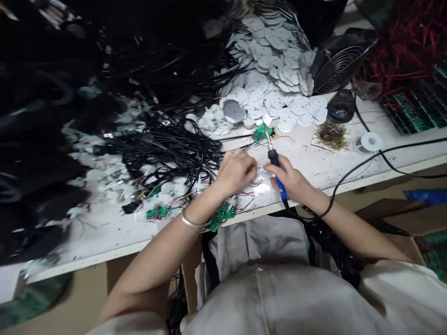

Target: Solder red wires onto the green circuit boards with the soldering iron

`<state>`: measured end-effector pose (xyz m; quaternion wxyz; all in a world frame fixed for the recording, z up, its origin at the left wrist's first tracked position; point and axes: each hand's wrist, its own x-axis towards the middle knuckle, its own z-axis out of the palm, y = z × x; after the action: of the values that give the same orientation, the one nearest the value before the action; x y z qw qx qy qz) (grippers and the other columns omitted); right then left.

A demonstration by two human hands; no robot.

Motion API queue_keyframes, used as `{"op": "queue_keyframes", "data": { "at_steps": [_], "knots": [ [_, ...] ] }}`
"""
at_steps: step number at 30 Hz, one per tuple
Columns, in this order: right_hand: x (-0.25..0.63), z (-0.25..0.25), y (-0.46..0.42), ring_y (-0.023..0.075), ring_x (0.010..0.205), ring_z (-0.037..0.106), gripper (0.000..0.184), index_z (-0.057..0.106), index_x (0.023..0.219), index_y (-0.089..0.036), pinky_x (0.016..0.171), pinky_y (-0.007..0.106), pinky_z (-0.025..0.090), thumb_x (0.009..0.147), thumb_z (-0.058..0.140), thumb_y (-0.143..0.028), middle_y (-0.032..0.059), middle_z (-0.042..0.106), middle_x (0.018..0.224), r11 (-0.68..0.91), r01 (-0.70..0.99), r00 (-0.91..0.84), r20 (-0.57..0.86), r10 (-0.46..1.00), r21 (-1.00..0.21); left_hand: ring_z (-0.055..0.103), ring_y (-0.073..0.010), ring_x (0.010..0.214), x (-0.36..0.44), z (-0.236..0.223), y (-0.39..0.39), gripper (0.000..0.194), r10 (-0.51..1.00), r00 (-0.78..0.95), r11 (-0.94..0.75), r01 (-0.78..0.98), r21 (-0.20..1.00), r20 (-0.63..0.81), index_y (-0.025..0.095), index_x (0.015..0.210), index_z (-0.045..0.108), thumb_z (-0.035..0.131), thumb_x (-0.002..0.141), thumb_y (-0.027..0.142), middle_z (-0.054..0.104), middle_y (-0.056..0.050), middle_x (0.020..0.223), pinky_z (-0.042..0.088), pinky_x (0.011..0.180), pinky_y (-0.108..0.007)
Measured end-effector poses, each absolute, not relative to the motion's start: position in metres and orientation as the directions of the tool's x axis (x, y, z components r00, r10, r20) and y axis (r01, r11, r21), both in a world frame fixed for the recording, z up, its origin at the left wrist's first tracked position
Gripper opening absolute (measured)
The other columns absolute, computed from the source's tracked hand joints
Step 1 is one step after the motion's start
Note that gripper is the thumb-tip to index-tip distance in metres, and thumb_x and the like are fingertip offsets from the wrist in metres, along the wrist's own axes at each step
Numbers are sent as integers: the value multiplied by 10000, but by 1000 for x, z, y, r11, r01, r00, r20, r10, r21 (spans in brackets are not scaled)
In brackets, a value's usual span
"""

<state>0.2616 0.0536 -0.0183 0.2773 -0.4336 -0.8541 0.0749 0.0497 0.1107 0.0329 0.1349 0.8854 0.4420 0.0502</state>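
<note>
My right hand point(291, 180) is closed around a soldering iron point(274, 158) with a blue and black handle, its tip pointing up toward a small green circuit board point(260, 132) on the white table point(314, 160). My left hand point(234, 170) is curled, fingers pinched on thin wires I cannot make out clearly, just left of the iron. A silver bangle point(190, 222) sits on my left wrist. More green boards point(220, 216) with red wires lie by the table's front edge under my left forearm.
A tangle of black cables point(167, 149) fills the left. A heap of white round discs point(275, 70) lies at the back. A black fan point(337, 60), brass tip cleaner point(331, 135), solder spool point(370, 141) and red wires point(408, 42) stand at the right.
</note>
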Motion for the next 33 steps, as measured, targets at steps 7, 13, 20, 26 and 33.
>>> {"op": "queue_keyframes", "data": {
  "at_steps": [7, 13, 20, 26, 33],
  "knots": [
    [263, -18, 57, 202, 1023, 671, 354, 504, 1297, -232, 777, 308, 612, 950, 505, -167, 112, 600, 1179, 657, 567, -324, 599, 732, -497, 583, -229, 845, 42, 19, 108, 273, 740, 656, -672, 711, 206, 151, 180, 827, 721, 529, 952, 328, 691, -65, 783, 422, 808, -389],
    [288, -3, 41, 218, 859, 716, 321, 602, 1263, -223, 749, 357, 601, 975, 533, -346, 78, 725, 938, 586, 654, -44, 749, 661, -478, 640, -247, 1025, 49, 27, 118, 234, 656, 721, -750, 589, 302, 224, 155, 875, 690, 496, 956, 259, 740, -91, 1038, 489, 902, -411],
    [343, -7, 27, 124, 458, 631, 274, 704, 990, -180, 488, 249, 515, 934, 589, -422, -37, 666, 623, 132, 355, 765, 369, 528, -926, 684, -228, 973, 61, 18, 140, 244, 510, 852, -813, 430, 392, 124, 148, 916, 692, 468, 952, 240, 752, -93, 1066, 562, 842, -366],
    [357, -10, 40, 128, 472, 646, 371, 712, 986, -162, 505, 249, 531, 890, 601, -502, -30, 678, 619, 38, 280, 750, 244, 615, -959, 690, -220, 984, 54, 12, 133, 252, 560, 820, -765, 457, 455, 119, 171, 924, 701, 486, 962, 296, 759, -73, 1062, 571, 864, -367],
    [359, -12, 38, 140, 504, 670, 375, 712, 1026, -164, 538, 266, 552, 891, 627, -504, -20, 693, 653, 52, 260, 711, 227, 665, -964, 713, -217, 961, 53, 13, 133, 263, 616, 782, -711, 502, 493, 92, 169, 935, 702, 481, 957, 311, 763, -73, 1048, 587, 854, -367]
  ]
}}
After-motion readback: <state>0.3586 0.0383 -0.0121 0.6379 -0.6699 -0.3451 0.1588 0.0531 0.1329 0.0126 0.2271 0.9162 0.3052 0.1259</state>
